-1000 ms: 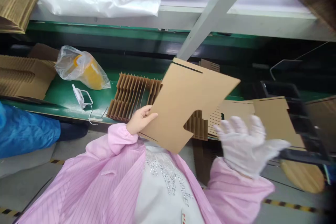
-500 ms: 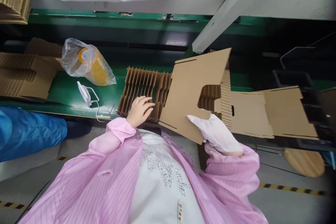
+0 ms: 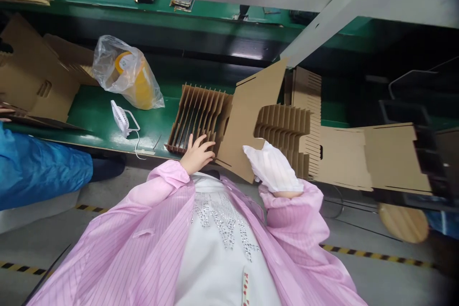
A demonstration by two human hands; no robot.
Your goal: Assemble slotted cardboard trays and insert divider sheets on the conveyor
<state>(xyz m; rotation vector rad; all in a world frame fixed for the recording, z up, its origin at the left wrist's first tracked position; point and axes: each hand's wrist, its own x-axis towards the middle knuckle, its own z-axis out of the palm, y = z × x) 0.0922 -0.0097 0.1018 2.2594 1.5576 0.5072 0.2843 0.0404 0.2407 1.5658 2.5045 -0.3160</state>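
Observation:
My left hand (image 3: 197, 154), bare, rests with fingers spread at the near side of a cardboard divider grid (image 3: 195, 112) with several upright slats. In a white glove, my right hand (image 3: 274, 168) grips the lower right edge of a flat cardboard sheet (image 3: 244, 122) with a large cut-out. The sheet leans at a slant against the right end of the grid. Some of the gloved fingers are hidden. Just right of the sheet stands another set of cardboard dividers (image 3: 281, 122), partly seen through the cut-out.
A clear bag with yellow tape rolls (image 3: 141, 83) and a small white fan (image 3: 122, 118) lie on the green bench (image 3: 95, 110). Open cardboard boxes stand left (image 3: 46, 81) and right (image 3: 344, 155). A slanted white post (image 3: 322, 24) rises behind. A co-worker's blue sleeve (image 3: 43, 167) shows at left.
The cardboard sheet and my right hand have moved left, closer to the grid, uncovering more of the dividers on the right. My left hand stays spread by the grid. The co-worker's box has shifted upright.

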